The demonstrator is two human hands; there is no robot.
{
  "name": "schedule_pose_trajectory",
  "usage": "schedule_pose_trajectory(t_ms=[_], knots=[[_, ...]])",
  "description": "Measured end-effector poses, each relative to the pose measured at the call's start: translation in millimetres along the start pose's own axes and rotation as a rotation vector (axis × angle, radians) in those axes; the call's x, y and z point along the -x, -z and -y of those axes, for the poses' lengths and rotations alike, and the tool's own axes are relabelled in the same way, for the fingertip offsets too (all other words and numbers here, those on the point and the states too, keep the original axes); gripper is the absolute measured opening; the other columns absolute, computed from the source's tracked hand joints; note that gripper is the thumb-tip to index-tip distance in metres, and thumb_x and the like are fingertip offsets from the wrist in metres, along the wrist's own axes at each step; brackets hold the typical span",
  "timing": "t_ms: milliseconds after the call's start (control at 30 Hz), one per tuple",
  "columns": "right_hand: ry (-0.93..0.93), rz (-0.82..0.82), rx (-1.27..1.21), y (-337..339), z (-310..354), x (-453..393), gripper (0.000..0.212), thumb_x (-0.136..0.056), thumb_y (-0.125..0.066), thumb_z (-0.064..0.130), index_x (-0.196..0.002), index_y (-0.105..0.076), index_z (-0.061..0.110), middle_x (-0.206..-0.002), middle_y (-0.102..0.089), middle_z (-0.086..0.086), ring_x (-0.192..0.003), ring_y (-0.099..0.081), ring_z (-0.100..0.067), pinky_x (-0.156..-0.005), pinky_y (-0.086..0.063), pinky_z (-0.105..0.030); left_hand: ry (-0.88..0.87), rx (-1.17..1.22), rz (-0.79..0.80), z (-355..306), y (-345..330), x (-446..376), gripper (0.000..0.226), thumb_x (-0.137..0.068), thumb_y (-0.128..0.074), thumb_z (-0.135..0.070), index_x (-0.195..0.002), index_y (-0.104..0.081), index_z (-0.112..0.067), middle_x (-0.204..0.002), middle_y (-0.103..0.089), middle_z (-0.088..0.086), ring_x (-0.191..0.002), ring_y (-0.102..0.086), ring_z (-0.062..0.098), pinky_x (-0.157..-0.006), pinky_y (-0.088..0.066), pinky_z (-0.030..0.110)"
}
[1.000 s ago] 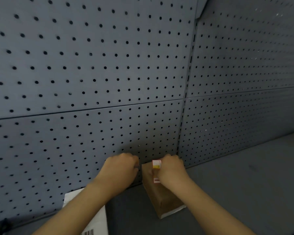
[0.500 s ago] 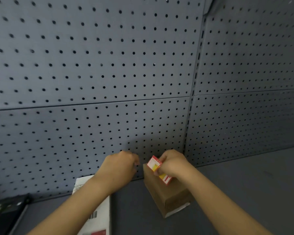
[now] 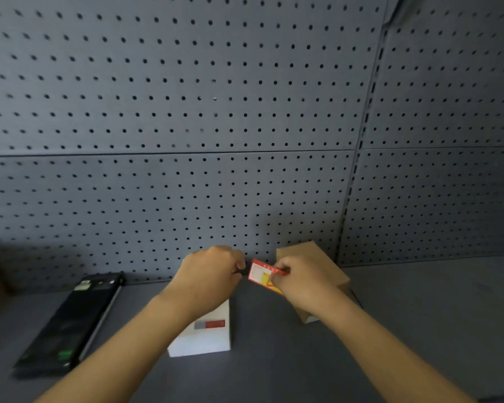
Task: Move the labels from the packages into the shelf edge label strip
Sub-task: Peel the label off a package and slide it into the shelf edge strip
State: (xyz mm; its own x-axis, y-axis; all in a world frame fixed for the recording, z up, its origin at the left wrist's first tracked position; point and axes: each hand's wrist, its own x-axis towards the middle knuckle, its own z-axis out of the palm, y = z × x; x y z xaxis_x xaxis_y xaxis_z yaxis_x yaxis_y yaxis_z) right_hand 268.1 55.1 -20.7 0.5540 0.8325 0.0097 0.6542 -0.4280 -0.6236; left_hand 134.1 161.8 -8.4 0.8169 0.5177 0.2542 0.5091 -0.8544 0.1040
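The scene is dim and evenly lit, with no glare, and a soft shadow falls on the pegboard wall (image 3: 186, 112) just above the two hands, so the light perhaps comes from behind the wearer. The wide lens bows the panel seams and stretches the holes near the left and upper edges into smeared ovals. Blur softens the whole frame, so the print on the label (image 3: 263, 275) cannot be read.

label (image 3: 263, 275) print blurred, white box (image 3: 204, 337) marking unreadable
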Motion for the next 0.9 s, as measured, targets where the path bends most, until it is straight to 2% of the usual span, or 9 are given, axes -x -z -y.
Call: schedule_pose_trajectory(t_ms=[133,233,300,433,600,733,800,900], knots=[[0.022,0.01,-0.026,-23,22,35,0.016,-0.089,-0.054,0.019,-0.094,-0.069,0.013,-0.087,-0.065,-0.004,-0.08,-0.06,-0.021,-0.064,-0.044,-0.03,0.013,0.011,-0.001,10,10,45,0.023,-0.092,-0.052,-0.029,-0.113,-0.061,-0.03,-0.114,-0.064,-0.01,-0.1,-0.061,0.013,-0.084,-0.049,0.028],[0.017,0.015,-0.033,-38,35,65,0.016,-0.089,-0.053,0.02,-0.092,-0.069,0.016,-0.09,-0.068,-0.002,-0.083,-0.062,-0.019,-0.071,-0.051,-0.035,0.026,0.023,0.036,21,16,81,0.023,-0.092,-0.052,-0.03,-0.113,-0.061,-0.03,-0.114,-0.064,-0.009,-0.099,-0.062,0.014,-0.084,-0.051,0.03],[0.018,0.034,-0.072,-50,41,86,0.017,-0.089,-0.053,0.02,-0.089,-0.069,0.016,-0.087,-0.069,-0.003,-0.081,-0.064,-0.02,-0.07,-0.052,-0.035,0.029,0.024,0.054,26,19,105,0.023,-0.091,-0.052,-0.03,-0.113,-0.06,-0.03,-0.114,-0.064,-0.008,-0.1,-0.062,0.016,-0.084,-0.051,0.031],[0.044,0.085,-0.083,-71,48,121,0.018,-0.091,-0.055,0.02,-0.097,-0.071,0.015,-0.1,-0.07,-0.001,-0.086,-0.064,-0.015,-0.062,-0.047,-0.021,0.029,0.022,0.079,27,20,150,0.024,-0.091,-0.05,-0.027,-0.112,-0.06,-0.029,-0.115,-0.064,-0.006,-0.098,-0.062,0.02,-0.079,-0.049,0.033],[0.045,0.13,-0.01,-87,43,147,0.015,-0.09,-0.058,0.017,-0.097,-0.071,0.014,-0.097,-0.07,-0.006,-0.085,-0.065,-0.018,-0.071,-0.052,-0.031,0.063,0.032,0.089,26,15,189,0.026,-0.091,-0.043,-0.021,-0.106,-0.063,-0.026,-0.109,-0.065,-0.002,-0.092,-0.063,0.023,-0.076,-0.051,0.034],[0.099,0.146,-0.01,-88,39,154,0.015,-0.088,-0.063,0.022,-0.096,-0.072,0.012,-0.095,-0.072,-0.006,-0.072,-0.061,-0.008,-0.06,-0.046,-0.018,0.07,-0.003,0.122,20,11,206,0.022,-0.091,-0.043,-0.02,-0.101,-0.063,-0.022,-0.106,-0.065,0.002,-0.092,-0.063,0.027,-0.075,-0.049,0.034],[0.121,0.137,-0.01,-88,38,154,0.014,-0.087,-0.063,0.018,-0.094,-0.072,0.011,-0.094,-0.073,-0.007,-0.069,-0.059,-0.008,-0.06,-0.046,-0.021,0.085,-0.027,0.153,16,6,210,0.02,-0.091,-0.043,-0.02,-0.096,-0.063,-0.02,-0.103,-0.066,0.005,-0.091,-0.063,0.03,-0.073,-0.049,0.035],[0.166,0.109,-0.015,-90,33,154,0.013,-0.086,-0.063,0.011,-0.095,-0.073,0.009,-0.095,-0.073,-0.008,-0.074,-0.059,-0.011,-0.064,-0.045,-0.022,0.095,-0.064,0.201,12,-4,213,0.021,-0.091,-0.044,-0.018,-0.098,-0.064,-0.02,-0.106,-0.066,0.007,-0.094,-0.063,0.031,-0.073,-0.048,0.033]])
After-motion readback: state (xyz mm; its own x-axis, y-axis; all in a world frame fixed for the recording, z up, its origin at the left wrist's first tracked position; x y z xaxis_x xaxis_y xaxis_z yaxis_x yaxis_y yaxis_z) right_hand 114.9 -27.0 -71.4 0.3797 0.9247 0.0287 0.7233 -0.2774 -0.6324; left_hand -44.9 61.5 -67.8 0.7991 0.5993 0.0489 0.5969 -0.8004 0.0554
